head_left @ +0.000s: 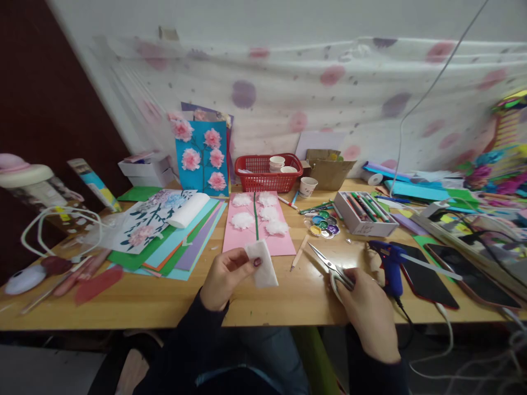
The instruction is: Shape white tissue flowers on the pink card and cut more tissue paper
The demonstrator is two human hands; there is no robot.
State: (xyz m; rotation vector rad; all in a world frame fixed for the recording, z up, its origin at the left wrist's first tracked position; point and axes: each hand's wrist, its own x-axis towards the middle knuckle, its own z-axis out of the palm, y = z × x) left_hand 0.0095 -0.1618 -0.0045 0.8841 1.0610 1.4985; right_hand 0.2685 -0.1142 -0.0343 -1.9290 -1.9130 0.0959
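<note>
Between thumb and fingers, my left hand (pixel 225 274) pinches a folded white tissue (pixel 265 269) above the table's front part. My right hand (pixel 366 307) is closed around the handles of a pair of scissors (pixel 329 266), whose blades point up and left, away from the tissue. Just beyond the tissue lies a pink sheet (pixel 284 246) with a green stem (pixel 256 216) and several fluffy white paper flowers (pixel 242 221) on it. A pencil (pixel 299 253) rests between that sheet and the scissors.
A blue glue gun (pixel 391 269) and two phones (pixel 424 280) lie at right. Behind are a paint palette (pixel 323 226), a box of markers (pixel 364 216), a paper cup (pixel 308 187) and a red basket (pixel 263 182). Coloured papers (pixel 197 241) cover the left; a blue flower picture (pixel 201 159) stands behind.
</note>
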